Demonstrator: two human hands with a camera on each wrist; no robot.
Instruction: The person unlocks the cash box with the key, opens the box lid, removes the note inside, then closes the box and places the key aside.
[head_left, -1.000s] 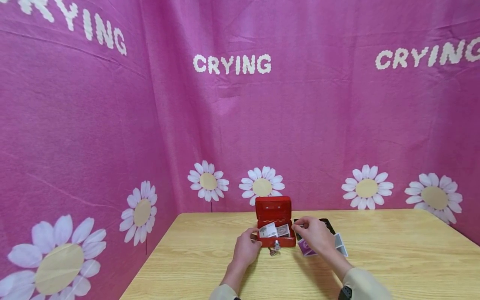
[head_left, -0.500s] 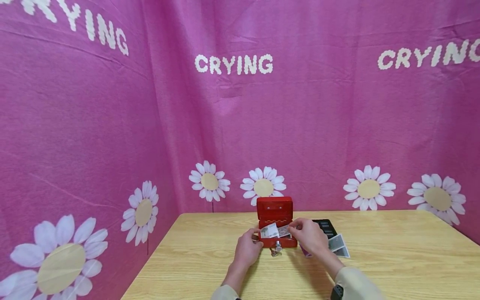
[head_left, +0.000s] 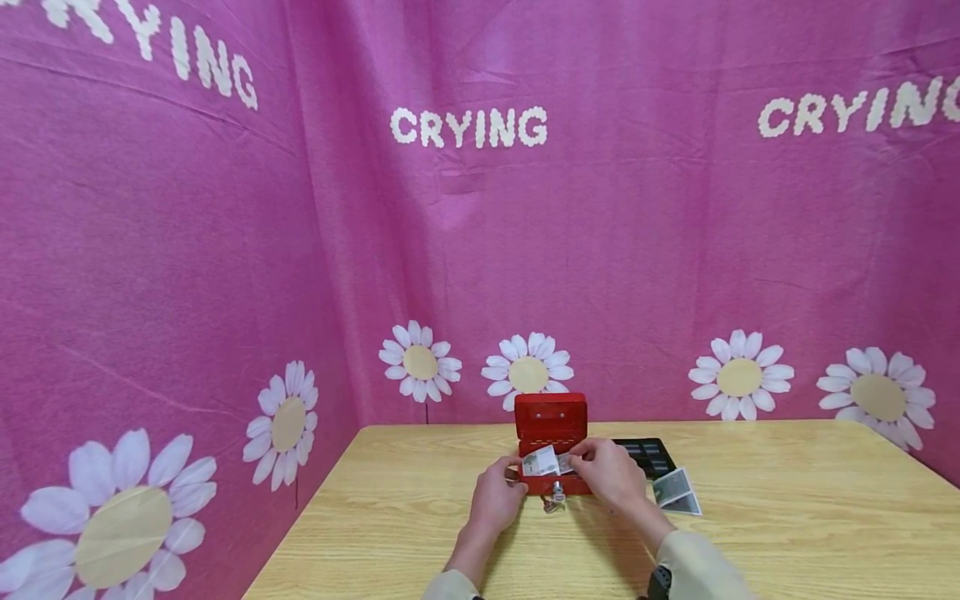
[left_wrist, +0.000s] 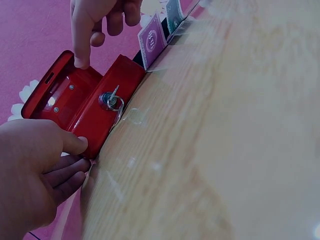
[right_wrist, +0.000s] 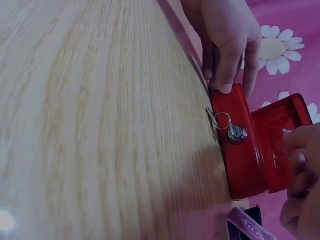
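Observation:
A red cash box stands on the table with its lid raised. A key with a ring sits in its front lock. My left hand grips the box's left end, thumb on the front and fingers round the side. Inside lie a pale banknote on the left and a greyish note on the right. My right hand is over the box's right half, its fingertips at the greyish note. In the left wrist view its index finger points straight down, apart from the thumb; the fingertip contact inside is hidden.
A black compartment tray lies right of the box, partly behind my right hand. Grey-green notes lie at its front, and a purple note is beside the box. A pink flowered curtain hangs behind the table.
My right hand has moved left from beside the box to over its right half, uncovering more of the black tray. My left hand keeps its grip on the box's left end.

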